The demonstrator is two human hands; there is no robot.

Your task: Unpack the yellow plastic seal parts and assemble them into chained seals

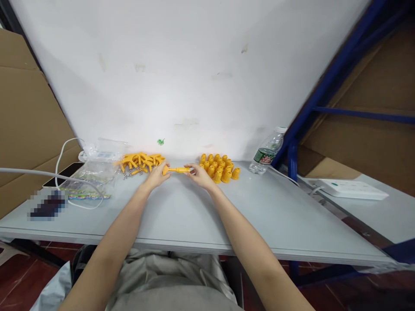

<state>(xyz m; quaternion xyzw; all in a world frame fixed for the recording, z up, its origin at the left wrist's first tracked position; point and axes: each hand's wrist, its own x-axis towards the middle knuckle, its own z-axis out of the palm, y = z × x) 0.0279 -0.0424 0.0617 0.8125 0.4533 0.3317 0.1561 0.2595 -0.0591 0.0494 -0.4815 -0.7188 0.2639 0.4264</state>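
Note:
My left hand (158, 175) is closed round the wide end of a yellow plastic piece with a thin ribbed shaft (173, 169). My right hand (198, 175) pinches the far end of a yellow ribbed tube (182, 169). Shaft and tube lie in one line between my hands and meet end to end; how deep they join I cannot tell. Just left of my left hand is a pile of yellow branched plastic pieces (139, 160) with small metal chains. Rows of yellow ribbed cones (218, 167) stand upright beside my right hand.
A clear bottle with a green label (266, 154) stands at the back right. Clear plastic bags (100, 168), a white cable (58, 166), a phone (61, 175) and a blurred-out dark object (48, 205) lie at left. A power strip (352, 188) sits far right.

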